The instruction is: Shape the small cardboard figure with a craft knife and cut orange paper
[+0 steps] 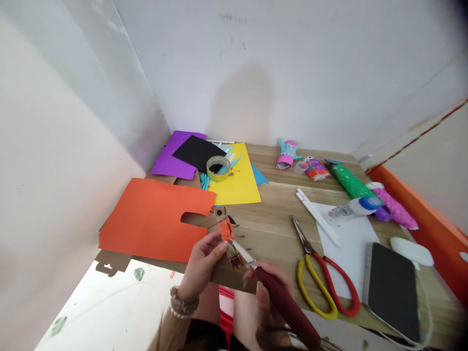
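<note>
My left hand [205, 261], wearing a beaded bracelet, pinches a small brown cardboard craft figure [232, 253] with a strip of orange paper [225, 228] across its front. Its upper end shows a dark round spot, and thin dark pieces stick out at the side. My right hand [272, 287] is closed around a tool with a thick dark red handle [283, 302]. The tool's pale, tapered tip [243, 251] meets the figure near the orange strip; its exact kind I cannot make out. A large orange paper sheet [157, 219], with a piece cut from its right edge, lies beside my left hand.
Behind lie purple [164, 161], black [197, 152] and yellow paper [241, 190], with a tape roll [208, 170] on top. Red-and-yellow-handled scissors [314, 258], white sticks [318, 217], a glue bottle [351, 210] and a phone [391, 287] are at right. Paper-tube crafts [288, 155] stand farther back.
</note>
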Available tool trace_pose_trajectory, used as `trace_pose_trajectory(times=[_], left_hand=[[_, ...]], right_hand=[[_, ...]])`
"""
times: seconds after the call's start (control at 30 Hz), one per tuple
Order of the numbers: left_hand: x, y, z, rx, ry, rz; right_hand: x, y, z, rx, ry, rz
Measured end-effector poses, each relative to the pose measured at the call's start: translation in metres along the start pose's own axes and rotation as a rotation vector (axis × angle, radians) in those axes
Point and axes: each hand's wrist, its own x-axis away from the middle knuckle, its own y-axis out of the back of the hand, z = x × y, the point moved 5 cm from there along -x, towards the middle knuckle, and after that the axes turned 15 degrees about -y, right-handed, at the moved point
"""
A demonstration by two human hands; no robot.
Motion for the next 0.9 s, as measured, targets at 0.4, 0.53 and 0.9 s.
trace_pose_trajectory(times=[0.4,0.53,0.9], left_hand=[[-0.0005,0.0010,0.0000,-0.028,0.008,-0.006],[-0.0007,-0.0007,-0.0022,-0.020,0.014,-0.011],[0.0005,0.0008,-0.0019,-0.021,0.019,-0.023]], right_hand=[[-0.0035,-0.0016,0.0035,-0.010,0.019,-0.053],[-0.0026,-0.0007,0.0004,-0.016,0.066,-0.061],[-0.0001,-0.0031,-0.0019,-0.062,0.039,-0.096]])
